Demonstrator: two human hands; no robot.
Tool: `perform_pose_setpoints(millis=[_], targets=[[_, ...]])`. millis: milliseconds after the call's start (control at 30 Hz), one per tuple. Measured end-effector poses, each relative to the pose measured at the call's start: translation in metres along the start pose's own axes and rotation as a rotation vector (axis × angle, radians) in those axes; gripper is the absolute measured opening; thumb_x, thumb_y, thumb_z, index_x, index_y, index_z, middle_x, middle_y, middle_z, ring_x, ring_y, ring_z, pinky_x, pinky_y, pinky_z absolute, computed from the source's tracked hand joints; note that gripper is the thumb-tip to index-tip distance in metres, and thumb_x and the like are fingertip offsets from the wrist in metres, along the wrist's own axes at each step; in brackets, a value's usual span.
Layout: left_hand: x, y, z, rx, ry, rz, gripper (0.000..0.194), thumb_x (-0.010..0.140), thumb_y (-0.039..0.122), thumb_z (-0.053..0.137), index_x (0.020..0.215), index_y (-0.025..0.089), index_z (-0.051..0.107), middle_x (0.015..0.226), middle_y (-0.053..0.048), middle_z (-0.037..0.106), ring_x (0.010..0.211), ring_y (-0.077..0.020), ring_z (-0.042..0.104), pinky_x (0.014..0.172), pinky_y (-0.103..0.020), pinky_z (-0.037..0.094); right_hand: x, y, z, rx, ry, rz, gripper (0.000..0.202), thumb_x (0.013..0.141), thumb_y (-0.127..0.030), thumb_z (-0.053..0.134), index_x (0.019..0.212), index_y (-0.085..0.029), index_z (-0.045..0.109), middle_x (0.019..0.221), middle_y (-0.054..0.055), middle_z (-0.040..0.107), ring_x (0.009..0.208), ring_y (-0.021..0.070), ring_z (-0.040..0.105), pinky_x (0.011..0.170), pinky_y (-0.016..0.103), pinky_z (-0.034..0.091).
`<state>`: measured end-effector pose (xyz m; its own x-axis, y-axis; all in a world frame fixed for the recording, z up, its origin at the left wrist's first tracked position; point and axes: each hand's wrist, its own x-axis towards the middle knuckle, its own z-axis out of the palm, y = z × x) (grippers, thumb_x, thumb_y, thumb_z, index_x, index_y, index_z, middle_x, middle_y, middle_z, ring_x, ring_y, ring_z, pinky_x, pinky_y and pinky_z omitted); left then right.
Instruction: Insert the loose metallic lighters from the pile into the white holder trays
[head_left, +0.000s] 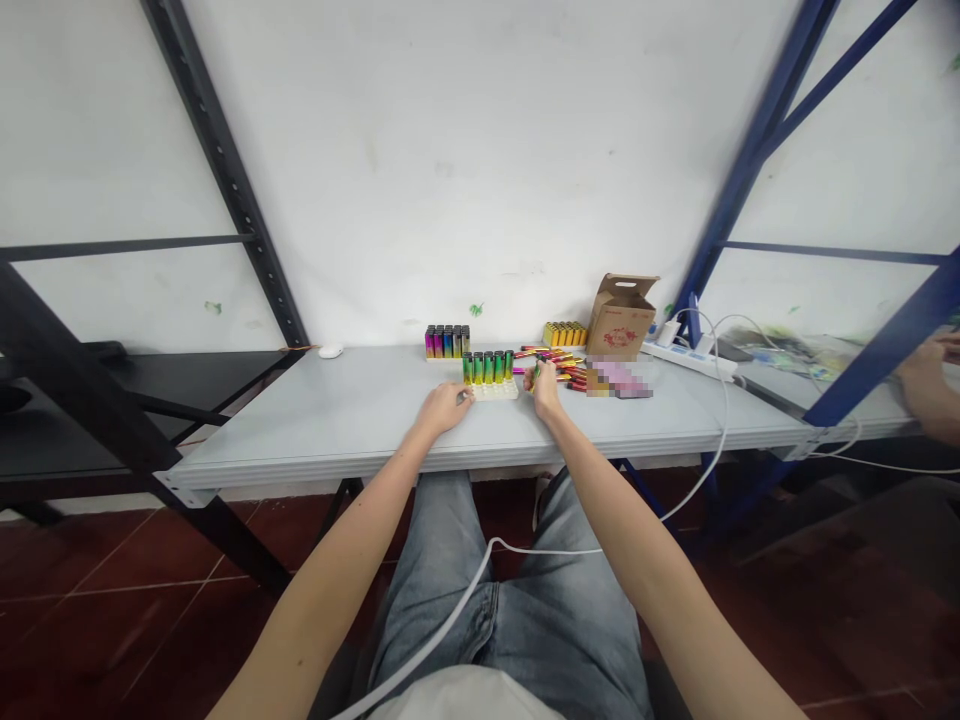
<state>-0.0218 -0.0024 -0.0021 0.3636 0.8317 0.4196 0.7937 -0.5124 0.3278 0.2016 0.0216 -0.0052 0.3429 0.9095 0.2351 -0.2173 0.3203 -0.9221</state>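
Observation:
A white rack [496, 392] sits near the front of the grey table, with a row of green-gold metallic lighters [489, 368] with black tops standing at its back. My left hand [445, 407] is closed at the rack's left end; a small dark patch shows by its fingertips, too small to make out. Just off the rack's right end, my right hand [545, 388] is closed round a single green lighter [535, 374], mostly hidden by the fingers. Behind that hand lies a loose pile of red and gold sticks or lighters [574, 372].
Purple-blue lighters [448, 341] stand in a rack at the back, yellow ones [565, 334] further right. Beside them are a cardboard box [622, 318], a power strip [691, 360] with white cables, and a blurred pink packet [630, 380]. Another person's hand [934, 375] shows far right.

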Motion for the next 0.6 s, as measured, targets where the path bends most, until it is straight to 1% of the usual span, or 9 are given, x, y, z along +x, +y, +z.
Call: perform_pose_setpoints(millis=[67, 133, 233, 300, 400, 467, 600], targets=[[0.0001, 0.0002, 0.0001, 0.004, 0.003, -0.003, 0.027, 0.091, 0.034, 0.049, 0.103, 0.020, 0.069, 0.110, -0.009, 0.069, 0.104, -0.0261, 0.062, 0.092, -0.036, 0.048, 0.0001, 0.0027, -0.0008, -0.039, 0.036, -0.030, 0.020, 0.091, -0.042, 0.043, 0.082, -0.025, 0.037, 0.067, -0.005, 0.053, 0.054, 0.0112, 0.047, 0.052, 0.022, 0.040], [0.0003, 0.0001, 0.0004, 0.004, 0.005, -0.004, 0.027, 0.091, 0.033, 0.050, 0.103, 0.020, 0.069, 0.110, -0.008, 0.069, 0.104, -0.0261, 0.062, 0.093, -0.036, 0.048, -0.0007, 0.0031, -0.0012, -0.111, 0.016, -0.079, 0.021, 0.089, -0.042, 0.046, 0.080, -0.024, 0.042, 0.072, -0.003, 0.055, 0.062, 0.0123, 0.051, 0.058, 0.023, 0.043], [0.0005, 0.0000, 0.0007, -0.003, 0.008, -0.001, 0.026, 0.090, 0.033, 0.050, 0.102, 0.020, 0.070, 0.111, -0.008, 0.069, 0.105, -0.0264, 0.062, 0.094, -0.036, 0.048, -0.0015, 0.0019, -0.0018, -0.214, -0.003, -0.240, 0.021, 0.084, -0.041, 0.055, 0.078, -0.022, 0.050, 0.075, -0.001, 0.055, 0.073, 0.0132, 0.051, 0.068, 0.024, 0.045], [0.0003, 0.0003, 0.0004, -0.009, 0.009, 0.003, 0.026, 0.090, 0.032, 0.051, 0.103, 0.020, 0.070, 0.112, -0.009, 0.069, 0.106, -0.0265, 0.062, 0.094, -0.037, 0.048, -0.0010, 0.0020, -0.0023, -0.239, -0.015, -0.323, 0.020, 0.079, -0.041, 0.059, 0.082, -0.021, 0.056, 0.077, -0.001, 0.056, 0.076, 0.0137, 0.052, 0.071, 0.025, 0.046], [0.0001, 0.0010, -0.0001, -0.009, 0.007, 0.001, 0.025, 0.090, 0.029, 0.051, 0.103, 0.019, 0.070, 0.113, -0.008, 0.069, 0.105, -0.0261, 0.063, 0.094, -0.036, 0.049, 0.0010, 0.0041, -0.0032, -0.245, -0.063, -0.328, 0.030, 0.075, -0.043, 0.063, 0.091, -0.018, 0.063, 0.083, 0.003, 0.063, 0.079, 0.0159, 0.056, 0.074, 0.029, 0.048], [0.0002, 0.0009, -0.0001, -0.002, 0.001, -0.007, 0.024, 0.089, 0.028, 0.052, 0.102, 0.019, 0.070, 0.112, -0.008, 0.069, 0.103, -0.0255, 0.064, 0.093, -0.035, 0.049, 0.0023, 0.0057, -0.0039, -0.246, -0.071, -0.318, 0.037, 0.073, -0.046, 0.063, 0.093, -0.016, 0.065, 0.087, 0.006, 0.066, 0.081, 0.0183, 0.059, 0.076, 0.032, 0.049], [0.0011, -0.0011, 0.0008, 0.011, -0.001, 0.001, 0.023, 0.088, 0.028, 0.052, 0.100, 0.019, 0.070, 0.110, -0.008, 0.069, 0.101, -0.0252, 0.064, 0.092, -0.036, 0.050, 0.0036, 0.0073, -0.0049, -0.222, -0.051, -0.378, 0.041, 0.075, -0.049, 0.061, 0.097, -0.015, 0.067, 0.092, 0.008, 0.068, 0.086, 0.0204, 0.063, 0.082, 0.037, 0.050]])
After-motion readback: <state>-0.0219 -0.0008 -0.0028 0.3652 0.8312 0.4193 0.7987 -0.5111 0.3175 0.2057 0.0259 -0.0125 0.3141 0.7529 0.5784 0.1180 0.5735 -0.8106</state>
